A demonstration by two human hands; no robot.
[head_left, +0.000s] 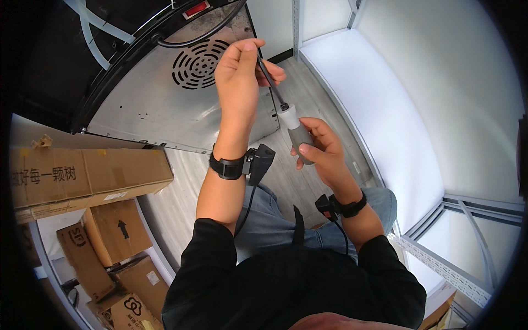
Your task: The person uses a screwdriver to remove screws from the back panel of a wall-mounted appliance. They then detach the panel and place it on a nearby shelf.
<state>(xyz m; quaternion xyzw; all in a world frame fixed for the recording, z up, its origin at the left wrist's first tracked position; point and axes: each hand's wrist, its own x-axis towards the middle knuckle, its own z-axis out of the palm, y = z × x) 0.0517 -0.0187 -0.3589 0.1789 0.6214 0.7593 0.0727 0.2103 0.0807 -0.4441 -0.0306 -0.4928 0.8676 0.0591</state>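
Observation:
A screwdriver (300,136) with a grey handle, pale collar and dark metal shaft slants up and to the left between my hands. My right hand (325,151) is closed round the handle, thumb along its side. At the far end of the shaft, the thumb and fingers of my left hand (239,71) pinch around the tip. Whether they also hold a small part there is hidden. Just behind the left hand stands a metal panel (148,104) of a black-edged machine, with a round pattern of vent slots (202,65).
A black cable (192,43) loops near a red switch (196,9) at the machine's top. Cardboard boxes (118,231) are stacked at left. White shelving (357,77) runs along the right, with a metal rack frame (445,264) nearer. Grey plank flooring (190,187) shows below.

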